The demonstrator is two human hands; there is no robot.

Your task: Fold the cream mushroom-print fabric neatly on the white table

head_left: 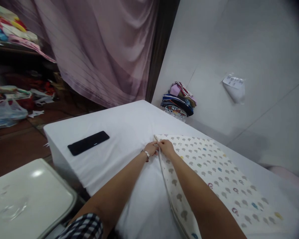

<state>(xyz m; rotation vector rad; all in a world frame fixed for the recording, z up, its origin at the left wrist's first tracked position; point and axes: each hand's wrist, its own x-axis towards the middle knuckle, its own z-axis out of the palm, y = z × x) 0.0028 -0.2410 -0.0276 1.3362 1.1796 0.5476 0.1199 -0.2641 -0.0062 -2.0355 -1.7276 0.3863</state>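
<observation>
1. We locate the white fabric printed with grey mushroom shapes and scattered coloured motifs (210,166) on the right part of the white cloth-covered table (124,121).
2. We hold its far-left corner with both hands. Our left hand (151,148), with a silver-coloured bracelet (146,153) at the wrist, pinches the edge; our right hand (166,147), just beside it, pinches the same corner with bent fingers.
3. We note a black, flat, rectangular object (88,143) on the table, left of the hands and apart from them.
4. Outward, we find a stack of folded multicoloured textiles (178,101) beyond the table, near the grey wall (259,43), a mauve curtain (102,49) and a glossy off-white surface (30,199) at lower left.
</observation>
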